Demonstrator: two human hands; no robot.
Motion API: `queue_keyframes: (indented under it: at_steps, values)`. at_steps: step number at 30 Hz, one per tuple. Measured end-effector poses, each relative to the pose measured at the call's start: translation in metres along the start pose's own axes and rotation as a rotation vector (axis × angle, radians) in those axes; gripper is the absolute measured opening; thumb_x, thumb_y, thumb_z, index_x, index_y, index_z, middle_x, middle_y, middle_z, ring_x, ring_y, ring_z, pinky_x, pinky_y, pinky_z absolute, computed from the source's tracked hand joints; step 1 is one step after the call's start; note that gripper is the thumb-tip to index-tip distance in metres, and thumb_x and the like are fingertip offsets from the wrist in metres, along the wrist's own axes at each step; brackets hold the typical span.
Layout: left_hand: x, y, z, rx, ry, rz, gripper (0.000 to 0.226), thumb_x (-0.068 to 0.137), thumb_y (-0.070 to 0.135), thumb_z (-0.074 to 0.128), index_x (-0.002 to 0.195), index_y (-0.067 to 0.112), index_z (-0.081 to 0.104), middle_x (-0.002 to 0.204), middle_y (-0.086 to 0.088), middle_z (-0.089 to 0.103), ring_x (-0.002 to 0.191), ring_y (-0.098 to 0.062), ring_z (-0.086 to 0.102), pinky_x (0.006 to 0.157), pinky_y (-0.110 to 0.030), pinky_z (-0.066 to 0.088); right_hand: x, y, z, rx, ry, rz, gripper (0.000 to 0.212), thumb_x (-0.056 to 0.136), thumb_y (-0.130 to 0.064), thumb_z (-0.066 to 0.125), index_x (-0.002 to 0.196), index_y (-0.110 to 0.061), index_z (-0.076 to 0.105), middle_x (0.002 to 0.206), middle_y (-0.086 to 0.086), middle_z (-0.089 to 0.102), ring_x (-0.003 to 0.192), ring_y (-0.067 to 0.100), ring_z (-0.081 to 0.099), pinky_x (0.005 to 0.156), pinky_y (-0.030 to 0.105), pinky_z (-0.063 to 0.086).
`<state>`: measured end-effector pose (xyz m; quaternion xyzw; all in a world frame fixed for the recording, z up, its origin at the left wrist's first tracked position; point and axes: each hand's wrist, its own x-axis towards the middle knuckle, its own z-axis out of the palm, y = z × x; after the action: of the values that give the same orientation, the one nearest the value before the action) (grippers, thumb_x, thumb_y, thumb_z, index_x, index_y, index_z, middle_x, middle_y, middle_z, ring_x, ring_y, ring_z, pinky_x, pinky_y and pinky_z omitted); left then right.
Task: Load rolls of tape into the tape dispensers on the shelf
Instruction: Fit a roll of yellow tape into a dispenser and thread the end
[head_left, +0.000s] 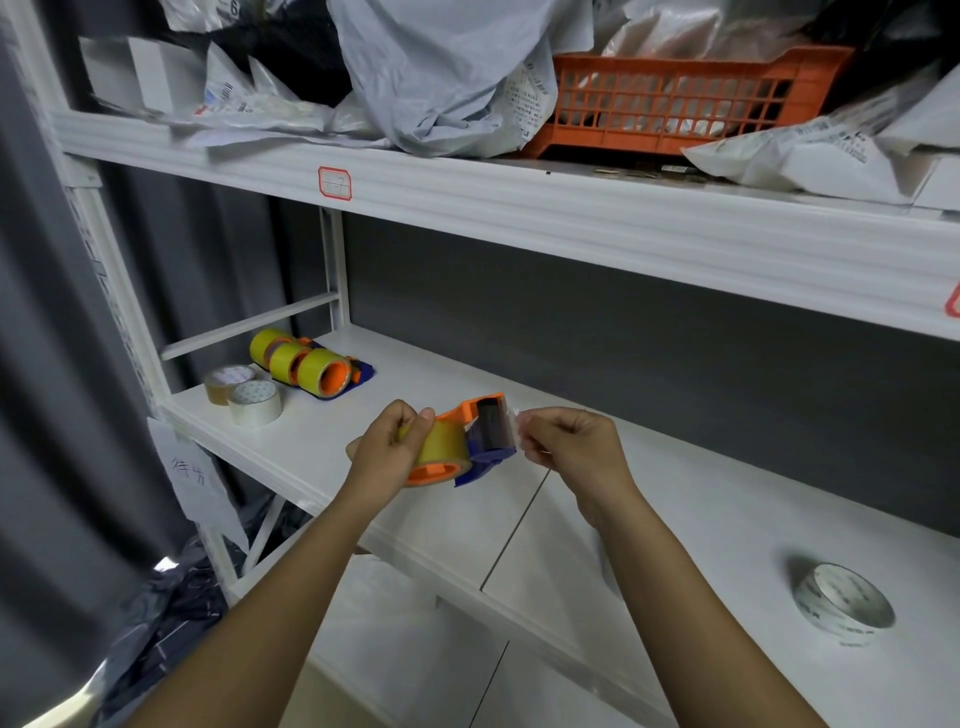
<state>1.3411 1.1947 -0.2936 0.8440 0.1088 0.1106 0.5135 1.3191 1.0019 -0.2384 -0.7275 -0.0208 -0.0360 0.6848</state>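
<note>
My left hand (388, 451) grips an orange and blue tape dispenser (480, 436) with a yellowish roll of tape (445, 446) seated on its orange hub, held above the white shelf (649, 525). My right hand (569, 441) pinches the clear free end of the tape (515, 427) just past the dispenser's dark roller. At the shelf's far left lie three loaded dispensers (306, 365) with yellow rolls. Two loose rolls sit beside them, one brownish (224, 383) and one clear (255, 402). Another clear roll (842, 601) lies on the shelf at the right.
The upper shelf (519, 208) holds grey mailer bags (441, 73) and an orange plastic basket (675, 98). A grey curtain (47, 364) hangs at the left, and dark bags (171, 613) lie on the floor below. A handwritten paper label (189, 475) hangs from the shelf corner.
</note>
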Motion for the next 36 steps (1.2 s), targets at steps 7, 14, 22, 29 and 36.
queue_keyframes:
  at_steps: [7, 14, 22, 29, 36]
  values:
    - [-0.004, 0.0, 0.0, -0.02, 0.001, 0.024, 0.029, 0.094, 0.051, 0.04, 0.078, 0.027, 0.043, 0.097, 0.0, 0.053, 0.103, -0.025, 0.051, 0.08, -0.035, 0.043, 0.008, -0.003, -0.001, -0.106, 0.011, -0.112, 0.024, 0.091, -0.004, 0.057, 0.076, -0.018, 0.068, 0.075, 0.002, 0.065, 0.067, 0.01, 0.057, 0.068, 0.02, 0.055]
    - [-0.003, 0.003, 0.0, -0.082, 0.002, 0.046, 0.027, 0.094, 0.048, 0.042, 0.079, 0.025, 0.044, 0.096, -0.004, 0.053, 0.096, -0.025, 0.054, 0.079, -0.037, 0.044, 0.014, -0.003, 0.002, 0.112, -0.07, 0.055, 0.014, 0.092, -0.005, 0.054, 0.09, -0.008, 0.068, 0.082, 0.002, 0.067, 0.074, 0.01, 0.062, 0.073, 0.02, 0.056]
    - [-0.003, 0.005, 0.001, -0.165, -0.048, 0.037, 0.025, 0.094, 0.045, 0.043, 0.081, 0.024, 0.046, 0.096, -0.004, 0.053, 0.094, -0.025, 0.055, 0.083, -0.041, 0.048, 0.019, 0.003, -0.001, 0.291, -0.217, 0.154, 0.017, 0.094, -0.003, 0.05, 0.095, -0.006, 0.067, 0.087, 0.003, 0.068, 0.076, 0.008, 0.064, 0.071, 0.016, 0.055]
    - [-0.01, 0.011, 0.005, -0.417, -0.138, 0.015, 0.026, 0.097, 0.035, 0.045, 0.077, 0.018, 0.047, 0.085, -0.003, 0.056, 0.078, -0.018, 0.055, 0.066, -0.027, 0.045, 0.027, 0.018, 0.004, 0.508, -0.379, 0.293, 0.016, 0.083, -0.017, 0.062, 0.099, -0.019, 0.058, 0.088, 0.003, 0.067, 0.076, 0.015, 0.063, 0.066, 0.025, 0.053]
    - [-0.013, 0.0, 0.003, -0.453, -0.144, -0.053, 0.029, 0.095, 0.038, 0.048, 0.074, 0.018, 0.048, 0.076, -0.002, 0.058, 0.073, -0.019, 0.057, 0.069, -0.031, 0.046, 0.053, 0.039, 0.004, 0.352, -0.498, 0.276, 0.01, 0.083, -0.021, 0.062, 0.092, -0.018, 0.058, 0.09, 0.003, 0.065, 0.079, 0.015, 0.061, 0.075, 0.026, 0.048]
